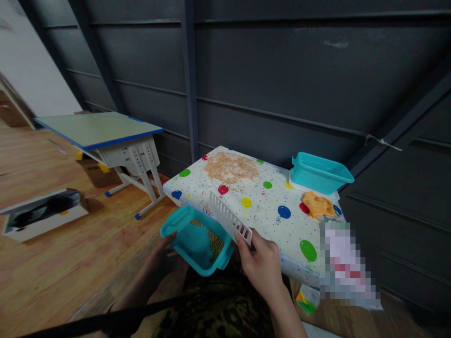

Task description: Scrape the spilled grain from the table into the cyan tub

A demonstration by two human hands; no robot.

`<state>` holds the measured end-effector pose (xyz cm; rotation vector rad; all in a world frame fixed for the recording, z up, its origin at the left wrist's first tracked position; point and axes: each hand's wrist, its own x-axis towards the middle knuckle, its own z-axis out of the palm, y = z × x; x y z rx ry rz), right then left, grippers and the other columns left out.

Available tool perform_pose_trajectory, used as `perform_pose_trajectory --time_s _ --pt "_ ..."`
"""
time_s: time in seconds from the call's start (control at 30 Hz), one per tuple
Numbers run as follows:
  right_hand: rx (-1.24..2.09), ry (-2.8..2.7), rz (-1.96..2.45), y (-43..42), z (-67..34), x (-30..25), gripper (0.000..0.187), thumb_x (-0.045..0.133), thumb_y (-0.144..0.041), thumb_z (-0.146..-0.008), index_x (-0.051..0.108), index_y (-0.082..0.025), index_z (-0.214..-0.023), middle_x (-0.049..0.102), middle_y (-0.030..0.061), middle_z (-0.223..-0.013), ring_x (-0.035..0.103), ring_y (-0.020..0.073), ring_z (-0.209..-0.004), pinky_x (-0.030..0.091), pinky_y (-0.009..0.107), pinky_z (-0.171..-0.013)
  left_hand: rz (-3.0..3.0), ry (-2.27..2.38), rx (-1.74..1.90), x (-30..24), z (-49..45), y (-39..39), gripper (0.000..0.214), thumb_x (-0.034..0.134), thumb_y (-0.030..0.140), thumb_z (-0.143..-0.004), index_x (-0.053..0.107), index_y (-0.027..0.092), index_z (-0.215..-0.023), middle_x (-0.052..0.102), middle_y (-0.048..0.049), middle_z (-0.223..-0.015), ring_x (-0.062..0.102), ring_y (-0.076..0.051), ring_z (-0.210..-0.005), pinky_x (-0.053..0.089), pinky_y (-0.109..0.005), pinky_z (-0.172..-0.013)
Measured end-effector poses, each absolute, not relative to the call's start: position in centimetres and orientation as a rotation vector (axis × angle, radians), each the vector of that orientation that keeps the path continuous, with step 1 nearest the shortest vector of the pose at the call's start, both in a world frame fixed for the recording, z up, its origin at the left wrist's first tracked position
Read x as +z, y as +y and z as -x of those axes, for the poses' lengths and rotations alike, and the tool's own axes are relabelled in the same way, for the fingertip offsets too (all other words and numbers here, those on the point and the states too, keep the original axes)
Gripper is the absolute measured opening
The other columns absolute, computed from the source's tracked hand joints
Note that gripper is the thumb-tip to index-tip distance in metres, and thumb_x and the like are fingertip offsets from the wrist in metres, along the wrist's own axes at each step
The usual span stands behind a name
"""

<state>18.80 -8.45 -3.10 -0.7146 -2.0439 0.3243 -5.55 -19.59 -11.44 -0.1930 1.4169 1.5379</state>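
My left hand point(164, 256) grips the left side of a teal plastic tub point(192, 246), its thumb over the rim and the other fingers mostly hidden beneath. Small round tan beans or grains lie along the inside of this tub, thickest at its right end. A white slotted plastic strip point(225, 217) is held in my right hand point(260, 263), slanting above the tub's right rim and the table edge. Farther back, a spread of tan beans or grains point(230, 167) covers part of the balloon-print tablecloth point(266, 206).
A second teal tub point(319, 174) stands at the table's back right, with an orange cloth point(314, 204) before it. A blurred-out packet point(347, 267) hangs at the right edge. To the left are a school desk point(102, 131) and an open white box point(49, 216).
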Motion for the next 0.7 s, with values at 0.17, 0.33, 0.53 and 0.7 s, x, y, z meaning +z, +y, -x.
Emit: perform_pose_trajectory --time_s 0.17,0.33,0.53,0.7 --pt "0.34 -2.032 0.744 -8.1 -18.7 -3.1 0.028 0.058 -0.028 -0.106 0.072 -0.02 -0.083 0.071 -0.0005 -0.061 0.06 0.0137 -0.043 0.044 0.023 -0.049 0.117 1.482 1.55 -10.7 5.1 -19.8 0.019 0.07 0.035 -0.101 0.068 0.016 -0.105 0.075 -0.0081 -0.083 0.078 -0.027 -0.062 0.064 -0.036 -0.054" --pt "0.368 -2.014 0.773 -7.2 -17.6 -3.2 0.027 0.058 -0.03 -0.106 0.076 -0.021 -0.088 0.074 0.0002 -0.062 0.062 0.0147 -0.044 0.045 0.024 -0.05 0.115 1.474 1.555 -10.4 5.2 -19.7 0.022 0.07 0.034 -0.101 0.068 0.016 -0.114 0.077 -0.0086 -0.087 0.079 -0.028 -0.064 0.064 -0.037 -0.054" --pt "0.407 -2.034 0.77 -6.6 -16.2 -3.9 0.026 0.057 -0.029 -0.105 0.078 -0.019 -0.093 0.078 0.0031 -0.068 0.07 0.0175 -0.05 0.048 0.024 -0.052 0.164 1.491 1.526 -10.4 5.9 -19.6 0.024 0.068 0.034 -0.103 0.066 0.015 -0.118 0.076 -0.0085 -0.082 0.077 -0.026 -0.059 0.065 -0.038 -0.054" --pt "0.361 -2.076 0.77 -6.3 -15.7 -4.0 0.026 0.056 -0.029 -0.105 0.078 -0.02 -0.096 0.082 0.0061 -0.076 0.079 0.0222 -0.063 0.054 0.025 -0.059 0.07 1.507 1.591 -10.5 6.0 -20.0 0.031 0.073 0.036 -0.1 0.065 0.017 -0.123 0.073 -0.0057 -0.082 0.079 -0.029 -0.064 0.066 -0.041 -0.058"
